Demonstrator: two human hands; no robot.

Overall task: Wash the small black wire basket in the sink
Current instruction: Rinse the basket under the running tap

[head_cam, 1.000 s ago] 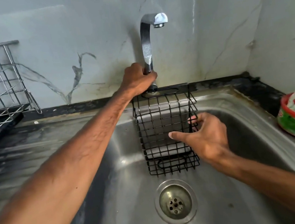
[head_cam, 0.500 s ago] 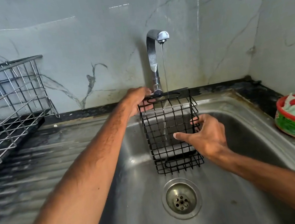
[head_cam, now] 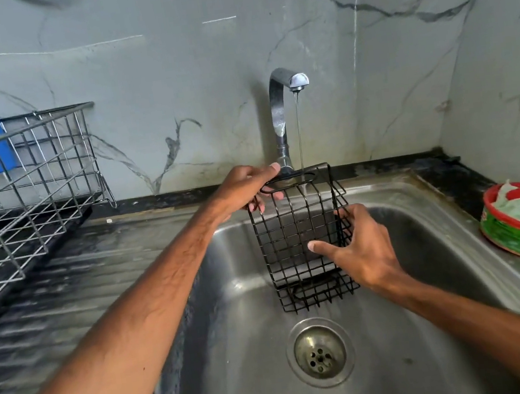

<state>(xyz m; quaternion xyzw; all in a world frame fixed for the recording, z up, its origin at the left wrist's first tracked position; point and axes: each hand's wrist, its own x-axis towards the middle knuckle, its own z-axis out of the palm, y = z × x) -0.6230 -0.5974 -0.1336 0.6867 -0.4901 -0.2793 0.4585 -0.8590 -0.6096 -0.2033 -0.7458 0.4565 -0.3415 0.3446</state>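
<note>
Nearest the viewer, the drain (head_cam: 320, 352) sits in the floor of the steel sink (head_cam: 240, 350), below and a little left of the right grip (head_cam: 359, 249). That grip clasps the small black wire basket (head_cam: 301, 241) low on its right side, with the thumb laid across the front mesh and the fingers curled round the side wires. The basket hangs above the sink floor between the two grips, clear of the drain. Its long axis runs nearly upright from the right grip up to the left grip (head_cam: 244, 189), with the top leaning slightly away toward the wall.

The left grip pinches the basket's top left corner beside the slotted hanger loop. Just right of it, a thin water stream (head_cam: 299, 131) from the chrome faucet (head_cam: 279, 117) lands on the top rim, beyond and above the right grip. The coming move turns on that: water meets only the upper right edge, so I judge the basket needs tilting or sliding under the stream. The right grip is the nearer and sits better placed to swing the bottom.
</note>
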